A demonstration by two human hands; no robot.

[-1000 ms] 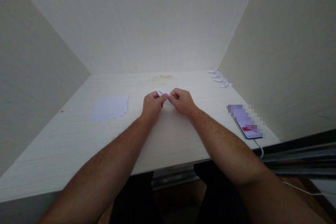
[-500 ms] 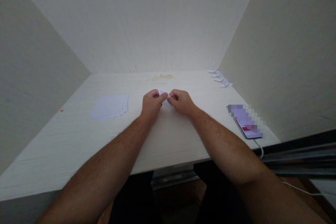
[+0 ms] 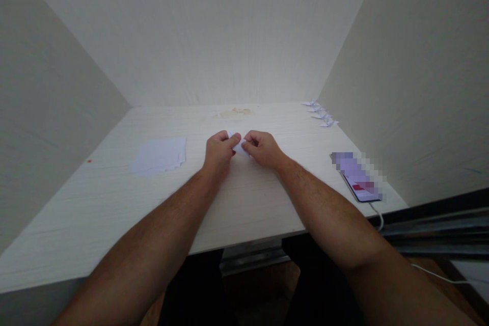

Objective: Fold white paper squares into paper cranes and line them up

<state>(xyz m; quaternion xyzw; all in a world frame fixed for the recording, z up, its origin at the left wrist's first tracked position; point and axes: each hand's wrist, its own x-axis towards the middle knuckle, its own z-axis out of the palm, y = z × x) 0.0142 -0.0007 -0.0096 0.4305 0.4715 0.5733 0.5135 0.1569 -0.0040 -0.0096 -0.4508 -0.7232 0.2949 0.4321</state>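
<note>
A small folded piece of white paper is pinched between my two hands above the middle of the table. My left hand is closed on its left side, thumb on top. On the right side my right hand grips the paper between thumb and curled fingers. Much of the paper is hidden by the fingers, so its exact folded shape cannot be made out. To the left lies a stack of white paper sheets, with slightly uneven edges.
Several small folded white paper figures stand in a row at the back right. A phone with a white cable lies on the right of the white table. Walls enclose the back and both sides.
My left hand has shifted slightly left, and the thumbs are a little farther apart. More of the folded paper shows between them.
</note>
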